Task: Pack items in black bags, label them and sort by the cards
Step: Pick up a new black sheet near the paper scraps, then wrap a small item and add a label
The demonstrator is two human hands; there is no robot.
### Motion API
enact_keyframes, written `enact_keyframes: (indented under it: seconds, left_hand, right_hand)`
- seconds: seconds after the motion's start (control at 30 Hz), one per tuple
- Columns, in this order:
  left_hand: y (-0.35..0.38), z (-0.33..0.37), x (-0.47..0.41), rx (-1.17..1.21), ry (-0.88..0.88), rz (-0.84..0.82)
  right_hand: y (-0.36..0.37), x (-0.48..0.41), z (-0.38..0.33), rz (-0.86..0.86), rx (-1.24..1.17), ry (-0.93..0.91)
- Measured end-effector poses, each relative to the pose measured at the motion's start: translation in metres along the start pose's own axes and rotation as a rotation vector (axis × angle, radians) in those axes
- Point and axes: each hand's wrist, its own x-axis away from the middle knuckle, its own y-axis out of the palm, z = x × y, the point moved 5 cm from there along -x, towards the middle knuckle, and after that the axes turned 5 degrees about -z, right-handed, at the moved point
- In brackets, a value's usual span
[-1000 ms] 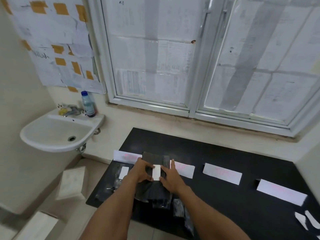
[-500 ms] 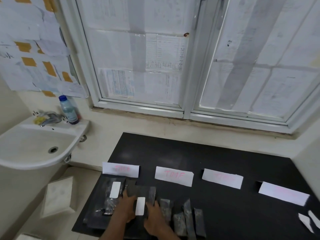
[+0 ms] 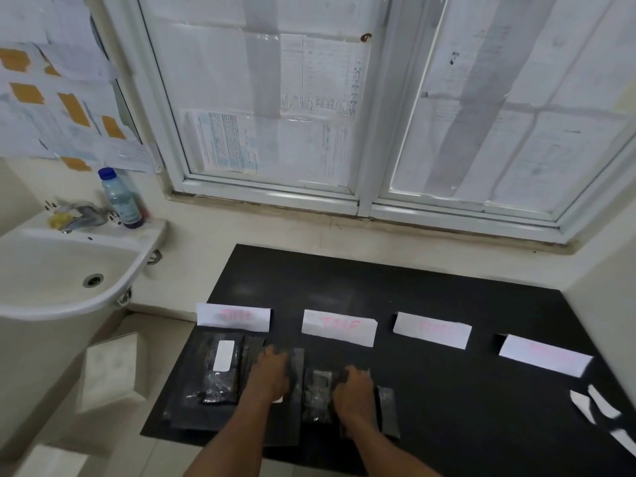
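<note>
Black bags (image 3: 220, 373) lie on the near left part of the dark table (image 3: 430, 304), below four white cards (image 3: 339, 327) that stand in a row. The left hand (image 3: 270, 371) rests palm down on one bag (image 3: 296, 366), fingers together and flat, gripping nothing. The right hand (image 3: 356, 390) lies curled over other bags beside it; I cannot tell if it grips one. One bag on the left carries a white label (image 3: 223, 355). The pink writing on the cards is blurred. Bags overlap, so their number is unclear. Loose white labels (image 3: 595, 406) lie at the right edge.
</note>
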Motion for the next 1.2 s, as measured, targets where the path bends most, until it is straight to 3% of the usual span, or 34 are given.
enact_keyframes:
  seconds: [0.43,0.6,0.73,1.0,1.2]
  left_hand:
    - [0.068,0.095,0.001,-0.072,0.225,-0.128]
    - [0.083,0.098,0.006,-0.158,0.263,-0.166]
    - [0.095,0.097,0.011,-0.369,0.334,-0.266]
    - [0.116,0.111,0.012,-0.507,0.297,-0.18]
    - [0.104,0.131,0.014,-0.338,0.292,-0.056]
  right_hand:
    - [-0.016,0.027,0.074,0.081,-0.177,0.196]
    - [-0.01,0.04,0.084,0.046,-0.172,0.196]
    - [-0.007,0.04,0.093,0.014,-0.125,0.24]
    - [0.0,0.04,0.101,-0.068,-0.179,0.193]
    - [-0.007,0.034,0.117,-0.065,-0.188,0.228]
